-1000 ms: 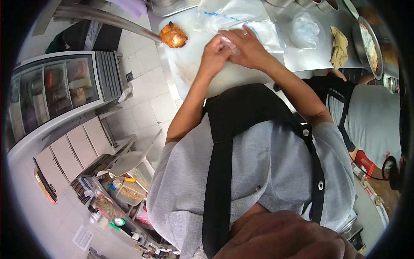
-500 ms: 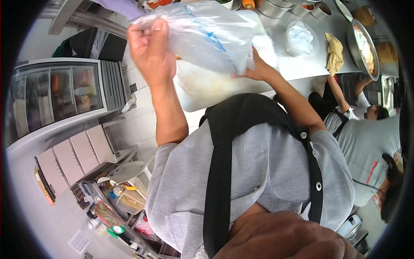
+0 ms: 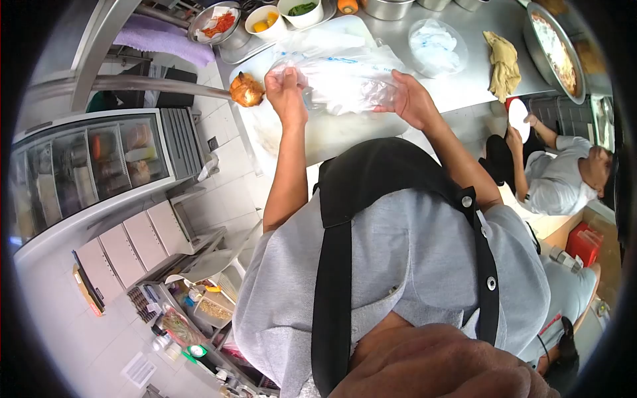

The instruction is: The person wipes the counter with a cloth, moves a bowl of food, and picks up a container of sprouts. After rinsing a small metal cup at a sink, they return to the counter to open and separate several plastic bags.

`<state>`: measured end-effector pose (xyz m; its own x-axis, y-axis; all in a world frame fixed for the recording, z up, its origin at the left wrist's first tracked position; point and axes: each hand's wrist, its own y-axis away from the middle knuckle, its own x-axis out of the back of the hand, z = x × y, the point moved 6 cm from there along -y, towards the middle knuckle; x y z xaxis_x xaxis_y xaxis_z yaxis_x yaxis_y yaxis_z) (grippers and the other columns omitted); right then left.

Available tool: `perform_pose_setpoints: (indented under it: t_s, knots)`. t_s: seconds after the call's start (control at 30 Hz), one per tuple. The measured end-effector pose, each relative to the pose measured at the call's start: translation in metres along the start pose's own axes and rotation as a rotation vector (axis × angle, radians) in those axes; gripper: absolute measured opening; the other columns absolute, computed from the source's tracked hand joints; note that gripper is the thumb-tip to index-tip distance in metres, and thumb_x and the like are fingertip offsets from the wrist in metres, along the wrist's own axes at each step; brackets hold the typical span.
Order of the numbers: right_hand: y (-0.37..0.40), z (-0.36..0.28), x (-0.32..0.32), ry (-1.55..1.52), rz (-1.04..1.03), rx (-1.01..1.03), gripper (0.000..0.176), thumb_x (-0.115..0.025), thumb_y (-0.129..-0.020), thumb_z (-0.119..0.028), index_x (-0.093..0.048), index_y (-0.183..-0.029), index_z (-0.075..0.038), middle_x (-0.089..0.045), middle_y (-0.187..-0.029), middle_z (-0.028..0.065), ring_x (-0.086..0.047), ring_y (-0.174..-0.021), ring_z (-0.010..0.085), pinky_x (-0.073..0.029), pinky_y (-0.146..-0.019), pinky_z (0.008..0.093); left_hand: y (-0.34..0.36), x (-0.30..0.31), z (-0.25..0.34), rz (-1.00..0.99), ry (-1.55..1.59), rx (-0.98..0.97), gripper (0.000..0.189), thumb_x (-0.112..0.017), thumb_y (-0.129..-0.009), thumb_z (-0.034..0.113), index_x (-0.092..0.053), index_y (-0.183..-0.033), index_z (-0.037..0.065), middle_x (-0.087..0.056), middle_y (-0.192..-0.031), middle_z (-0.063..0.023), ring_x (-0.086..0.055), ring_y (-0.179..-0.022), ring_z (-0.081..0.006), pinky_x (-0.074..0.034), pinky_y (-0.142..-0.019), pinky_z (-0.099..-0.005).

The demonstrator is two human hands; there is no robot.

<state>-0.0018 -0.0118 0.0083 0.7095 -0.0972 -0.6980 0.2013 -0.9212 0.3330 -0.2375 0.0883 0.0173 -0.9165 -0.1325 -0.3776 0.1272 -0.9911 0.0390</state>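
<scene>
A clear plastic bag with blue print (image 3: 352, 74) is stretched sideways between my hands, over the white cutting board (image 3: 312, 136). My left hand (image 3: 287, 96) pinches its left end, thumb on top. At the other end, my right hand (image 3: 415, 101) grips the edge with the thumb above and fingers below. Left of my left hand, a golden-brown rounded food item (image 3: 246, 89) sits at the board's edge. Beyond my right hand stands a clear round tub (image 3: 458, 61) with crumpled plastic inside.
Along the back are a metal bowl of red food (image 3: 215, 25), a white bowl of yellow pieces (image 3: 265, 22) and one of greens (image 3: 302, 9). A tan cloth (image 3: 504, 66) and large metal pan (image 3: 554, 50) lie right. A co-worker (image 3: 564, 172) holds a white plate (image 3: 519, 121).
My hands have lowered the bag toward the board and pulled it flatter and narrower. My left hand moved right and down. The co-worker at right now holds a white plate.
</scene>
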Motion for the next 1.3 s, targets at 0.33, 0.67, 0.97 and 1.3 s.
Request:
perform_pose_setpoints:
  t_s: [0.33,0.67,0.97,1.3]
  knots:
    - [0.015,-0.021,0.053,0.237,0.203,-0.066,0.028,-0.061,-0.089,-0.017,-0.059,-0.105,0.007,-0.065,-0.1,0.013,-0.064,-0.091,0.0211,-0.055,-0.076,0.039,0.001,0.03,0.041,0.126,-0.384,-0.175,0.03,-0.07,-0.083,0.014,-0.05,-0.103,0.007,-0.054,-0.089,-0.0037,-0.054,-0.078,-0.0138,-0.047,-0.069,-0.028]
    - [0.048,-0.055,-0.022,0.202,0.033,0.173,0.02,-0.065,-0.087,-0.021,-0.06,-0.099,-0.006,-0.063,-0.093,0.0029,-0.059,-0.082,0.0091,-0.049,-0.073,0.0267,0.108,-0.149,0.02,-0.681,-0.409,0.244,0.02,-0.066,-0.083,0.003,-0.055,-0.1,0.001,-0.062,-0.088,-0.0063,-0.059,-0.081,-0.0115,-0.048,-0.072,-0.0262]
    - [0.058,-0.053,-0.034,0.719,-0.141,0.172,0.016,-0.066,-0.083,-0.013,-0.052,-0.089,-0.007,-0.054,-0.077,-0.0011,-0.057,-0.077,0.0091,-0.044,-0.07,0.0244,0.081,-0.126,0.031,-0.47,-0.274,0.181,0.017,-0.044,-0.08,-0.007,-0.049,-0.094,0.001,-0.056,-0.083,-0.0064,-0.052,-0.069,-0.0129,-0.045,-0.065,-0.0282]
    - [0.046,-0.049,-0.036,0.084,-0.051,0.067,0.019,-0.053,-0.086,-0.011,-0.058,-0.101,0.0,-0.064,-0.092,0.0077,-0.06,-0.082,0.0148,-0.045,-0.084,0.0306,0.089,-0.102,0.03,-0.911,-0.512,0.34,0.037,-0.066,-0.079,0.008,-0.053,-0.113,0.0,-0.056,-0.087,-0.0038,-0.051,-0.075,-0.0111,-0.041,-0.072,-0.0238]
